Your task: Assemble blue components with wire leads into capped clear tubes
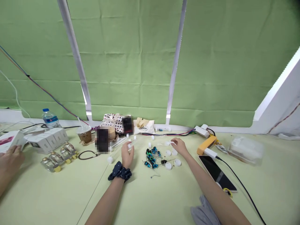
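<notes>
My left hand (127, 155), with a dark dotted scrunchie (120, 172) at its wrist, is curled around a small white piece (129, 146) between thumb and fingers. To the right, my right hand (180, 146) pinches a small white piece (172, 142) at its fingertips, beside a round white cap (167, 143). Between my hands lies a pile of shiny blue and green spray pumps (152, 157) with thin tubes. More round white caps (177, 162) lie just right of the pile. Several small white pieces, one a white cube (110, 159), are scattered around my left hand.
Left stand glass bottles (55, 157), white boxes (47, 140), a water bottle (50, 118) and an iced drink (84, 133). Another person's hand (11, 159) touches a white box at far left. Right lie a phone (217, 173), an orange power strip (206, 144), cables and a plastic container (246, 150).
</notes>
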### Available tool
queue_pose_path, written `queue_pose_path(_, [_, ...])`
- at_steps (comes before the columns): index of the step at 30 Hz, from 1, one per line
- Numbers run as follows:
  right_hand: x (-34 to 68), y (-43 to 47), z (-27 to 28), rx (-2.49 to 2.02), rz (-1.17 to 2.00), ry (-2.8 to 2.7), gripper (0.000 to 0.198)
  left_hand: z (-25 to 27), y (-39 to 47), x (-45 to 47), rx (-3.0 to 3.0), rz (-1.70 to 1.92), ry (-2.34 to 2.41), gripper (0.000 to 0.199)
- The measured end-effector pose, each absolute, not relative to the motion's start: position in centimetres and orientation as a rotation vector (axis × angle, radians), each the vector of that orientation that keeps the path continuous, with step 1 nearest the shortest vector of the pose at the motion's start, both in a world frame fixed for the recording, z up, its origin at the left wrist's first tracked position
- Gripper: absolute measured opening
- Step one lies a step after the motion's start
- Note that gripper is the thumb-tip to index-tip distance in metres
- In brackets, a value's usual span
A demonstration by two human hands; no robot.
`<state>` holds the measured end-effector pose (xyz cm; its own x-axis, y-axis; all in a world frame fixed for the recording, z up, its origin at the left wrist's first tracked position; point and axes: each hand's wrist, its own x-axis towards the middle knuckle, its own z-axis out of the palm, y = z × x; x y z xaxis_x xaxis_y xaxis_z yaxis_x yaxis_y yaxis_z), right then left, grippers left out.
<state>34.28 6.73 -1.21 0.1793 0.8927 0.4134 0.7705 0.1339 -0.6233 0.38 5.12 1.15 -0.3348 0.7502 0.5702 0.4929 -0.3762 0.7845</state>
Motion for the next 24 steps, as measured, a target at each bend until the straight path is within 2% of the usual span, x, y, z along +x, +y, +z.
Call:
queue_pose_path(4, [34.5,9.5,-0.1,-1.788,0.105,-1.619,0.020,-0.1,5.7,-0.3,2.140,1.560,1.567,0.014])
queue_pose_path(13, [35.2,17.8,2.1,-1.986,0.013,-1.710,0.046,-0.4,5.1,0.8,2.280,1.284,1.889,0.032])
queue_pose_path(19, [35.1,20.6,1.3,-2.092,0.013,-1.784,0.043,-0.3,4.9,1.0,2.336,1.184,1.861,0.039])
queue_pose_path(24, [34.9,21.9,0.1,-2.168,0.021,-1.827,0.037,-0.4,4.8,1.1,2.351,1.197,1.845,0.035])
